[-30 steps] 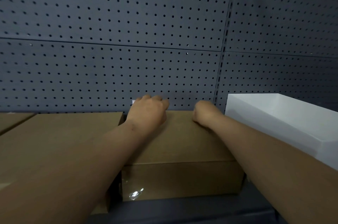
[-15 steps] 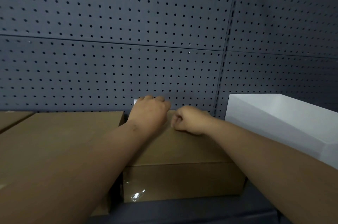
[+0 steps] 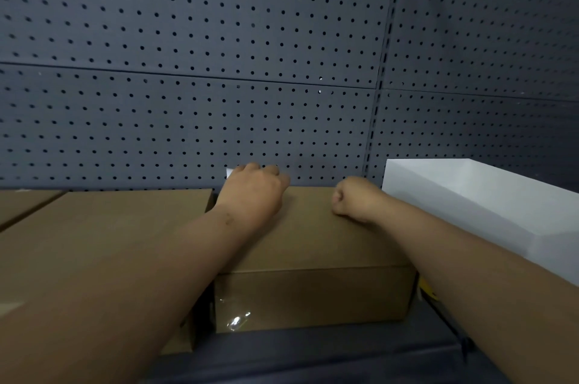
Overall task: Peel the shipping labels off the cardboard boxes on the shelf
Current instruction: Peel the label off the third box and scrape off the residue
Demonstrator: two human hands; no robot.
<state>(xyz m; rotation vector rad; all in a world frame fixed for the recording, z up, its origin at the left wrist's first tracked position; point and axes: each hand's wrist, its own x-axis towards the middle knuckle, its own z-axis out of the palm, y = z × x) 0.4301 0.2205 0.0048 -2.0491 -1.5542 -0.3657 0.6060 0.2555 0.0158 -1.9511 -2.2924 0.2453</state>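
Observation:
A brown cardboard box (image 3: 313,296) stands on the dark shelf in the middle. My left hand (image 3: 252,192) lies at the box's far top edge with its fingers curled down. A white corner of a shipping label (image 3: 229,172) sticks up from under those fingers against the pegboard. The rest of the label is hidden by the hand. My right hand (image 3: 354,199) is a closed fist resting on the box top near its far right corner, and nothing shows in it. A larger cardboard box (image 3: 103,233) stands to the left, partly under my left forearm.
A white open box (image 3: 470,195) stands at the right, close to my right forearm. Grey pegboard (image 3: 219,70) closes the back of the shelf. Clear tape glints on the middle box's front. A yellow item (image 3: 426,289) peeks out beside the box's right end.
My right fist came left next to my left hand half a second ago, then moved back right along the box's far edge. My left hand stayed in place.

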